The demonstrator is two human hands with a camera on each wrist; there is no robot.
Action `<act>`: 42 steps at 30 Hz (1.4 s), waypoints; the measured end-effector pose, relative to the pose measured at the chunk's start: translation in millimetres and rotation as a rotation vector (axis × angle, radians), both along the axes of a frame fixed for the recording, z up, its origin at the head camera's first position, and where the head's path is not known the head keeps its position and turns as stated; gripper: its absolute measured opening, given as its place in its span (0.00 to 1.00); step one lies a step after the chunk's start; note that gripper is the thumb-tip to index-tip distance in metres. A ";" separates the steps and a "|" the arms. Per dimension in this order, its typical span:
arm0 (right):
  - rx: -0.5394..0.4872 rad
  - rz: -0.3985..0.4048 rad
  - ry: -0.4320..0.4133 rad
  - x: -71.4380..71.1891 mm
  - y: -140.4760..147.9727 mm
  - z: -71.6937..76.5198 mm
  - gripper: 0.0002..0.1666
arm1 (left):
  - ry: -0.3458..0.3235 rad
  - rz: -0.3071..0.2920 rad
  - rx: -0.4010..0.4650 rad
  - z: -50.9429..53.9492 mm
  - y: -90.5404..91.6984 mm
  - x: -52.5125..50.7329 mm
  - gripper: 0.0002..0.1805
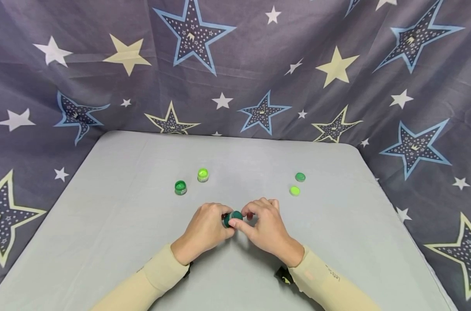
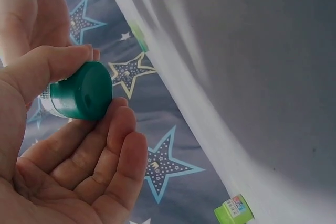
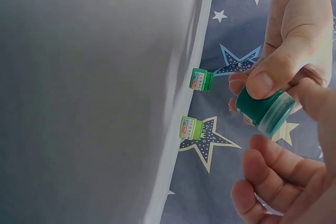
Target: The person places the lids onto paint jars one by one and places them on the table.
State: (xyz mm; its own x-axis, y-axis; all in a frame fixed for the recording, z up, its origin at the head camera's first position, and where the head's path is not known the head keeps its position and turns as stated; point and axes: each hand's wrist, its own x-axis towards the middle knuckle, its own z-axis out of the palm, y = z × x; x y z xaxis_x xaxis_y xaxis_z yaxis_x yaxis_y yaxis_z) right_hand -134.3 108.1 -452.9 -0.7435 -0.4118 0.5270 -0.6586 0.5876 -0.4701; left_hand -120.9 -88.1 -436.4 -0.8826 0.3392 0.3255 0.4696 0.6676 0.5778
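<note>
A small dark green jar point(image 1: 228, 219) is held between both hands above the table. My left hand point(image 1: 209, 228) grips its body; in the left wrist view the thumb lies on top of the green jar point(image 2: 84, 92) and the fingers curl below it. My right hand point(image 1: 267, 226) has its thumb at the jar's lid end, with its fingers bent on the far side. In the right wrist view, the clear rim of the jar point(image 3: 275, 115) faces my right hand point(image 3: 294, 166), and the left thumb presses the green part.
On the grey table point(image 1: 142, 242), an open green jar point(image 1: 180, 188) and an open lime jar point(image 1: 203, 175) stand at the left back. A green lid point(image 1: 300, 177) and a lime lid point(image 1: 295, 191) lie at the right. Behind hangs a star-patterned cloth point(image 1: 227, 116).
</note>
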 end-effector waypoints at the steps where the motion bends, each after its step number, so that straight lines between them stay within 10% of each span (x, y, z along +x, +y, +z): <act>1: 0.001 -0.001 -0.004 -0.1 0.0 0.1 0.19 | 0.007 0.000 -0.001 -0.2 -0.1 -0.1 0.09; 20: -0.033 0.185 0.001 -2.8 5.3 8.0 0.28 | 0.065 -0.018 -0.006 -1.5 -2.4 -0.3 0.13; 42: -0.051 0.130 0.018 -2.7 1.7 2.5 0.14 | 0.019 -0.014 0.014 0.4 -1.5 1.1 0.10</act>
State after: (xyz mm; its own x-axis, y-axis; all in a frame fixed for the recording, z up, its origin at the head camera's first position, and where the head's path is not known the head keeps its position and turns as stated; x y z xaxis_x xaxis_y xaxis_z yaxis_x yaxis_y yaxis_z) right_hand -137.0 109.8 -450.4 -0.6756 -0.4764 0.5627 -0.7365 0.4723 -0.4843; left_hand -119.8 -89.6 -436.0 -0.8713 0.3465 0.3474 0.4900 0.6525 0.5780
